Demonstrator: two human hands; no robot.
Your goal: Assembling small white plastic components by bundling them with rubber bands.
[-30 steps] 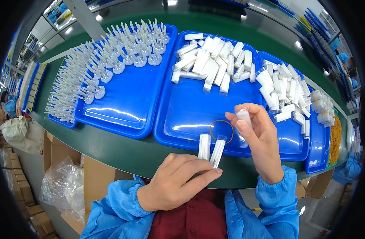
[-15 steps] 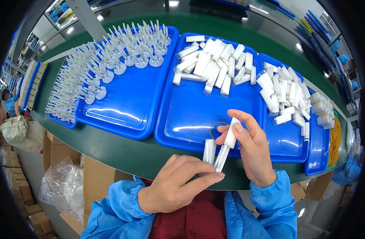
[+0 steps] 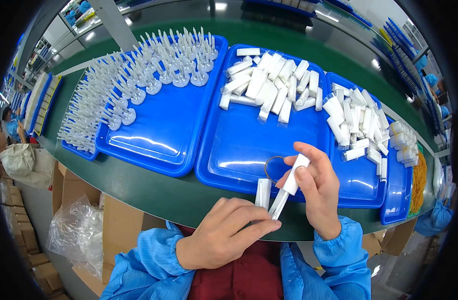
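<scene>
My left hand (image 3: 228, 232) pinches the lower end of a slim white packet (image 3: 278, 204) in clear film between thumb and fingers. A second white packet (image 3: 262, 193) stands up just behind these fingertips, its lower end hidden by the hand. My right hand (image 3: 316, 192) grips a white wrapped piece (image 3: 296, 174) between thumb and fingers, at the upper end of the slim packet; whether the two are joined I cannot tell. A thin brown rubber band (image 3: 267, 168) loops out from my right fingers. Both hands are over the near edge of the middle blue tray (image 3: 229, 181).
At left, blue trays (image 3: 154, 160) hold many clear upright pieces (image 3: 154, 82) with round bases. White wrapped packets (image 3: 259, 82) pile up in the middle tray, and more (image 3: 356, 117) at right. Bundled packets (image 3: 403, 140) and yellow-brown rubber bands (image 3: 417, 182) lie far right. Cardboard boxes (image 3: 121, 235) stand below the table.
The white piece in my right hand has shifted slightly right and tilts more. My left hand has barely moved, still pinching the packet's lower end.
</scene>
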